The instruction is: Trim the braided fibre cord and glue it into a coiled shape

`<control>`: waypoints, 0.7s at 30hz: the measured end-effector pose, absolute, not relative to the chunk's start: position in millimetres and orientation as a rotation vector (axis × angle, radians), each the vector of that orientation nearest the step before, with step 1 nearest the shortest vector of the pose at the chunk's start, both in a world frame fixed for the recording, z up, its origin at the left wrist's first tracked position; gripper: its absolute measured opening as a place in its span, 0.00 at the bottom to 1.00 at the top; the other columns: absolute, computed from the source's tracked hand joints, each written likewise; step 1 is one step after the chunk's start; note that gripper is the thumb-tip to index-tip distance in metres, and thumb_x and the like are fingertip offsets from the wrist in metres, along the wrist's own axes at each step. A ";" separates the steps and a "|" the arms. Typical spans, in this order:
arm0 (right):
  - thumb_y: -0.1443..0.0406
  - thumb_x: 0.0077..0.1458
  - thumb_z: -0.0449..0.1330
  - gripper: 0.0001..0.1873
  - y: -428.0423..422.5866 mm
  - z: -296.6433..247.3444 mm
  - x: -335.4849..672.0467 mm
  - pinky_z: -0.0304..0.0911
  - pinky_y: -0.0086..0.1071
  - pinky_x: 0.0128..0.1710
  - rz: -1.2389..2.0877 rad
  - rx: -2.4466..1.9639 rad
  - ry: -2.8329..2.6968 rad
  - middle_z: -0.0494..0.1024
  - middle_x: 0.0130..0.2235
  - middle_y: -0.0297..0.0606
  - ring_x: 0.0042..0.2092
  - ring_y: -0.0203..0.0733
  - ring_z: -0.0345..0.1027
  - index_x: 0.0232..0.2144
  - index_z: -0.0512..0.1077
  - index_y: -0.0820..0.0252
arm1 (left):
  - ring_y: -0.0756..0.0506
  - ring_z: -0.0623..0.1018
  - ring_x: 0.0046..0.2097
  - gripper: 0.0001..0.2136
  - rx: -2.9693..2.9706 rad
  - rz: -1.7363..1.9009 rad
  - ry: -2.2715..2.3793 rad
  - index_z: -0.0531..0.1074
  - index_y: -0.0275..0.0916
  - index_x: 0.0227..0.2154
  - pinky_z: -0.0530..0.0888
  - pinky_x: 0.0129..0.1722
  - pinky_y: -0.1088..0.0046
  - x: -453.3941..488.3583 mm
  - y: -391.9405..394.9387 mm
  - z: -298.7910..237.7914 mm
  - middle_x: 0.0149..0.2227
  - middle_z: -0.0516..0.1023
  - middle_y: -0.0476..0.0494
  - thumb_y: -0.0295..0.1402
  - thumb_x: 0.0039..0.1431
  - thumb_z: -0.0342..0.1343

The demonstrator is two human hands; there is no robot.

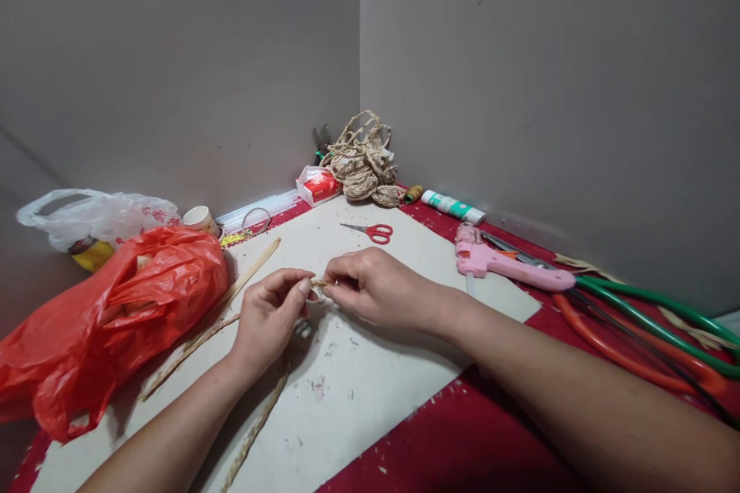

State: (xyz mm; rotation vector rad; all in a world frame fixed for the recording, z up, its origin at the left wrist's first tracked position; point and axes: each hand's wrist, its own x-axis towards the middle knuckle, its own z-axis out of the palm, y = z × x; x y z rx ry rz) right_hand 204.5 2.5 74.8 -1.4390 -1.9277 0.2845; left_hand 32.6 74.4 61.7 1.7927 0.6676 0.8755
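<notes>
Two hands [269, 316] [373, 289] pinch a braided cord [318, 284] — grip pts mostly hidden, lower strand [253, 433] cut off @ btm edge.

Perhaps a craft workshop: glue gun [509, 263], scissors [368, 230], plaited cord [256, 429].

Fingers hide most of the tan braided straw cord [318, 284]; only a short bit shows. Tan braided strand [257, 427] exits bottom edge, upper end lost behind left hand [269, 316]; can't tell if it joins. Translucent red plastic bag [173, 289] clipped at left, contents mostly covered. Green tubular tool handles [613, 295] clipped at right. Print on red-and-white packet [321, 186] too small.
</notes>
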 end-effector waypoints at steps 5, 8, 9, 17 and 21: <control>0.70 0.54 0.55 0.11 3.7 76.0 204.7 0.48 0.26 0.25 0.318 -1.421 -1.841 0.64 0.20 0.28 0.23 0.30 0.54 0.20 0.66 0.62 | 0.51 0.73 0.25 0.07 1.986 0.961 0.730 0.77 0.35 0.28 0.71 0.26 0.78 28.4 75.8 72.9 0.25 0.78 0.47 0.34 0.54 0.59; 0.69 0.55 0.55 0.10 3.7 76.2 203.3 0.49 0.26 0.25 0.370 -1.415 -1.724 0.66 0.21 0.28 0.23 0.30 0.55 0.22 0.69 0.62 | 0.50 0.76 0.27 0.06 2.133 0.972 0.769 0.79 0.36 0.30 0.73 0.28 0.76 25.3 75.1 83.7 0.27 0.81 0.46 0.32 0.54 0.59; 0.69 0.55 0.55 0.09 3.5 76.1 201.9 0.50 0.26 0.25 0.400 -1.409 -1.675 0.66 0.21 0.28 0.24 0.30 0.55 0.23 0.69 0.62 | 0.49 0.77 0.28 0.06 2.178 0.982 0.777 0.80 0.36 0.32 0.74 0.29 0.76 24.7 74.1 86.0 0.29 0.82 0.46 0.31 0.54 0.59; 0.63 0.54 0.57 0.11 5.7 69.1 181.9 0.54 0.24 0.20 0.872 -1.252 -1.214 0.67 0.19 0.28 0.21 0.29 0.58 0.22 0.64 0.61 | 0.45 0.82 0.39 0.11 2.460 1.187 0.641 0.78 0.33 0.41 0.77 0.39 0.73 25.8 66.8 65.4 0.40 0.82 0.37 0.26 0.57 0.55; 0.61 0.53 0.58 0.12 8.8 64.8 177.6 0.54 0.22 0.16 1.068 -1.200 -1.053 0.73 0.21 0.32 0.19 0.29 0.61 0.23 0.63 0.60 | 0.45 0.82 0.38 0.14 2.596 1.225 0.511 0.74 0.31 0.47 0.77 0.38 0.74 25.0 68.5 55.5 0.41 0.82 0.35 0.23 0.58 0.53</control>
